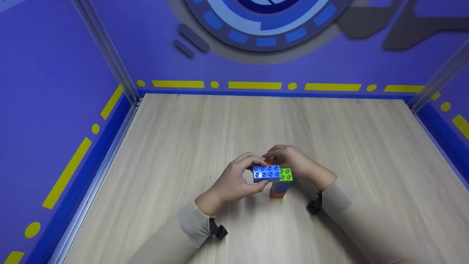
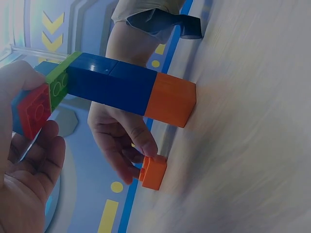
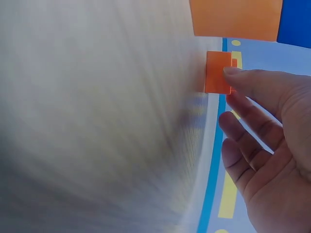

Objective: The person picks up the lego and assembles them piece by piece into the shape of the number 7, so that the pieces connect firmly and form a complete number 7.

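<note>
My left hand [image 1: 234, 179] pinches a blue brick [image 1: 266, 173] between thumb and fingers. This brick overhangs to the left at the top of an upright tower. Beneath the overhang sits a red brick [image 2: 35, 112], its underside showing in the left wrist view. Next to it is a thin green brick [image 1: 287, 175], above dark blue bricks [image 2: 111, 80] and a large orange base brick [image 2: 170, 99]. Behind the tower, the right hand [image 1: 295, 161] pinches a small orange brick [image 3: 218, 73] between thumb and index finger, close to the tabletop. The other right fingers are loosely bent.
A pale wood-grain table [image 1: 176, 146] lies under both hands. Blue panels with yellow markings [image 1: 254, 85] rise at its back and sides, with metal posts [image 1: 106, 47] at the corners. Each wrist wears a dark camera mount [image 1: 218, 231].
</note>
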The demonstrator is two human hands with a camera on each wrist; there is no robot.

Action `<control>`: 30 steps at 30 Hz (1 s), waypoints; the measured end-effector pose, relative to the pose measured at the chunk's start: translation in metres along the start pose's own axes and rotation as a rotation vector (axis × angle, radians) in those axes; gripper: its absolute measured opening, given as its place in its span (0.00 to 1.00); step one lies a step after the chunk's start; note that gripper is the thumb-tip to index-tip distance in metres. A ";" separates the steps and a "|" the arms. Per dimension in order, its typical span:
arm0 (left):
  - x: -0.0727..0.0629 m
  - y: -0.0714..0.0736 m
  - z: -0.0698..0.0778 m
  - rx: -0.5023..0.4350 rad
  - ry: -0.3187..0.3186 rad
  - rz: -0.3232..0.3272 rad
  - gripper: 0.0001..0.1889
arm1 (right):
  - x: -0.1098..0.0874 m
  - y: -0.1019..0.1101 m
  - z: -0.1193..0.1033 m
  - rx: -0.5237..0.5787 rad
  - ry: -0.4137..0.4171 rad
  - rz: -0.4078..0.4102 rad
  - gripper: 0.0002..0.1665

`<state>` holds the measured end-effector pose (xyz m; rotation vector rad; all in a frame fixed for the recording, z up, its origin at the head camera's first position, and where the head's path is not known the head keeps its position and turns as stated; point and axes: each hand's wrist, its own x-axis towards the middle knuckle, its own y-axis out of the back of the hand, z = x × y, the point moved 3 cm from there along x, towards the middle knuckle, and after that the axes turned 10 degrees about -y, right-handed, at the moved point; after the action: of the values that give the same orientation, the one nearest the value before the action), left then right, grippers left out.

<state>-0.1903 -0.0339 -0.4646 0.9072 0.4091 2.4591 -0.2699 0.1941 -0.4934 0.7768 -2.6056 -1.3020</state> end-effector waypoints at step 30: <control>0.000 -0.001 -0.001 0.025 0.008 0.006 0.19 | -0.051 0.047 -0.001 0.068 0.005 0.347 0.17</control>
<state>-0.1905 -0.0334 -0.4652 0.9104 0.4413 2.4687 -0.2442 0.2418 -0.4507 0.3122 -2.6378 -1.1146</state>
